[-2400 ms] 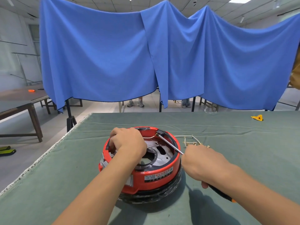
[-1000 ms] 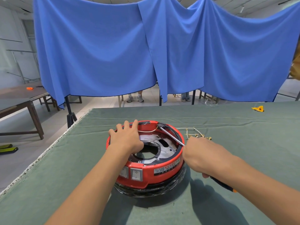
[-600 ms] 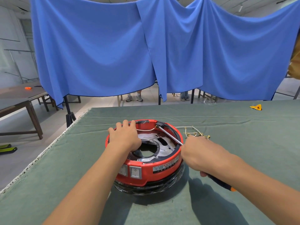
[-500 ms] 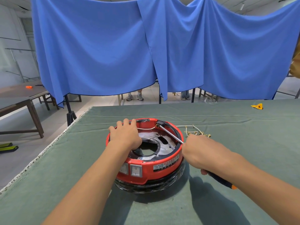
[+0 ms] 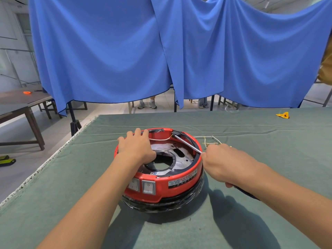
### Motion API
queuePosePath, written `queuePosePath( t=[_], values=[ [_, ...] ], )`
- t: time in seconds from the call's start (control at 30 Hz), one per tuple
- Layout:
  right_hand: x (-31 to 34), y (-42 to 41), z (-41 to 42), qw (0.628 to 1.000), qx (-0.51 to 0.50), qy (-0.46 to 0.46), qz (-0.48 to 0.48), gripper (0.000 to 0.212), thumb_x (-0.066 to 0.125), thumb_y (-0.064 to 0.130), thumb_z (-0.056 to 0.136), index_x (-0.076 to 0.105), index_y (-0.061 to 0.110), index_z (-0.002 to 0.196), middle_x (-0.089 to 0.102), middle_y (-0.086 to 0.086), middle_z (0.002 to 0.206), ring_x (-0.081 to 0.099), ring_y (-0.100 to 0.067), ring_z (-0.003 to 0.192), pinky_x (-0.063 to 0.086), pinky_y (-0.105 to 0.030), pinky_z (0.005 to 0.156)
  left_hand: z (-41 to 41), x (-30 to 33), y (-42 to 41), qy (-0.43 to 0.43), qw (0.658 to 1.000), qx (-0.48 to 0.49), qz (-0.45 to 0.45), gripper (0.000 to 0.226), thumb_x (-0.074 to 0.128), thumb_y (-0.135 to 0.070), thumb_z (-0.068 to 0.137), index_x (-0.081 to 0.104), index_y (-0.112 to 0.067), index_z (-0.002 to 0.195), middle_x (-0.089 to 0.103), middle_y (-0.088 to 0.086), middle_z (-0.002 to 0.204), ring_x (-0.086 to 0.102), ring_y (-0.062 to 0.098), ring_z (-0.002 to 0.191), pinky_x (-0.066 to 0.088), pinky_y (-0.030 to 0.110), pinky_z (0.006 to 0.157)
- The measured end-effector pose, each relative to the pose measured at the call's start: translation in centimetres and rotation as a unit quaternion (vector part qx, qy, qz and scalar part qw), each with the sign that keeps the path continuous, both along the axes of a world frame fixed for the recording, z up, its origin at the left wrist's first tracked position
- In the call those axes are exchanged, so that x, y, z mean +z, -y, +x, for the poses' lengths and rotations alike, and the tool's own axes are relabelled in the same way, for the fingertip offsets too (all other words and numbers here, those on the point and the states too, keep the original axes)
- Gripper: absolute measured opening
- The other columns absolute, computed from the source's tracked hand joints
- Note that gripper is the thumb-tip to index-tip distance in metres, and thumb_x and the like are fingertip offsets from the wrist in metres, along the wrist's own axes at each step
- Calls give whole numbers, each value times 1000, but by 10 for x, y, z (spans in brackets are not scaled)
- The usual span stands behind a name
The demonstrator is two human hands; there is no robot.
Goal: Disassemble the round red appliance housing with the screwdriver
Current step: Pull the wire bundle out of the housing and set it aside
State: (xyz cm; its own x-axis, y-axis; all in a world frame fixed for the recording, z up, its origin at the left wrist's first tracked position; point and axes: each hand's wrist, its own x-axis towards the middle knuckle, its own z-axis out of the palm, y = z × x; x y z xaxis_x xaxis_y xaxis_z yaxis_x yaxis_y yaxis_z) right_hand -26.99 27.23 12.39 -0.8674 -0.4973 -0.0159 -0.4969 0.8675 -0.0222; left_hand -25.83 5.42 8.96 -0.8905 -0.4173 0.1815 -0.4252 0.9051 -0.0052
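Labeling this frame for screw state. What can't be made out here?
Head view only:
- Screwdriver tip: lost against the black part at the red housing far rim; no screw can be made out.
- Screwdriver handle: wrapped by the right hand, rest behind the forearm.
- Left hand palm contact on the rim: under the hand.
- Housing label: print too small.
- Loose wires beyond the housing: too fine to trace.

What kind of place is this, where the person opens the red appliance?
Probably a workshop or a hall set up for recording. The red housing sits on a table with a green cloth, blue sheets hang as screens behind it, and a plain wooden table stands at the left.
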Motion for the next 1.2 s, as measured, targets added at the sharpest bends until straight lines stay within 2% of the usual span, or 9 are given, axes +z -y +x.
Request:
queuePosePath(
  t=[0.07, 0.17, 0.27, 0.4, 0.47, 0.67, 0.87, 1.0, 1.2],
  values=[
    [2, 1, -5, 1000, 10, -5, 9, 27, 33, 16, 96, 40, 15, 70, 42, -1, 69, 43, -15, 44, 35, -27, 44, 0, 0, 0, -1, 1000, -1, -1, 74, 53, -39, 82, 21, -21, 146, 32, 6, 145, 30, 31, 132, 30, 49, 102],
    [7, 5, -11, 1000, 20, -7, 18, 28, 31, 12, 97, 49, 12, 75, 49, -3, 68, 49, -14, 39, 42, -26, 39, -1, -1, 0, -4, 1000, 1, 1, 74, 53, -39, 82, 22, -21, 146, 33, 6, 144, 31, 32, 131, 30, 49, 102],
    [3, 4, -10, 999, 17, -2, 32, 25, 32, 13, 95, 50, 13, 77, 50, -3, 71, 49, -14, 37, 34, -24, 35, -3, -2, -1, -6, 1000, 1, -1, 70, 53, -40, 83, 24, -20, 144, 34, 6, 143, 31, 32, 130, 29, 50, 102],
    [-3, 4, -2, 1000, -8, -5, 5, 28, 37, 21, 96, 36, 19, 68, 42, 0, 67, 43, -16, 46, 42, -29, 57, -3, -2, -1, -12, 1000, 5, 5, 68, 53, -42, 85, 25, -19, 143, 34, 7, 144, 31, 33, 131, 28, 51, 103],
    [-3, 4, 1, 1000, -16, -3, -9, 30, 38, 22, 96, 36, 18, 66, 42, 0, 63, 44, -16, 45, 44, -29, 60, -3, -2, -1, -10, 1000, 6, 6, 68, 53, -40, 85, 25, -19, 143, 34, 8, 144, 30, 33, 131, 28, 52, 103],
    [-2, 3, 3, 999, -36, 13, -8, 27, 37, 22, 95, 44, 14, 70, 50, -3, 65, 47, -11, 25, 36, -22, 38, -2, -2, -2, -3, 1000, 14, 4, 68, 52, -38, 86, 22, -19, 144, 32, 8, 145, 28, 34, 132, 26, 54, 103],
    [-1, 6, 4, 999, -37, 9, -14, 26, 38, 20, 93, 41, 16, 68, 47, -1, 69, 49, -16, 42, 39, -25, 42, -3, -1, -4, 3, 1000, 15, 2, 70, 53, -39, 86, 21, -18, 145, 31, 9, 145, 27, 35, 132, 26, 55, 103],
    [0, 9, 3, 999, -24, 31, 16, 22, 33, 13, 92, 45, 13, 73, 48, -3, 74, 43, -11, 19, 30, -20, 27, -2, -1, -3, 5, 1000, 16, 1, 67, 52, -39, 86, 23, -18, 143, 32, 9, 144, 28, 35, 132, 27, 55, 102],
    [1, 12, 0, 998, -5, 50, 28, 28, 30, 10, 95, 43, 10, 71, 51, -7, 71, 43, -11, 18, 29, -17, 23, -4, -2, -3, 1, 1000, 16, 1, 66, 54, -38, 86, 25, -18, 142, 33, 9, 143, 29, 34, 131, 28, 55, 102]
  ],
)
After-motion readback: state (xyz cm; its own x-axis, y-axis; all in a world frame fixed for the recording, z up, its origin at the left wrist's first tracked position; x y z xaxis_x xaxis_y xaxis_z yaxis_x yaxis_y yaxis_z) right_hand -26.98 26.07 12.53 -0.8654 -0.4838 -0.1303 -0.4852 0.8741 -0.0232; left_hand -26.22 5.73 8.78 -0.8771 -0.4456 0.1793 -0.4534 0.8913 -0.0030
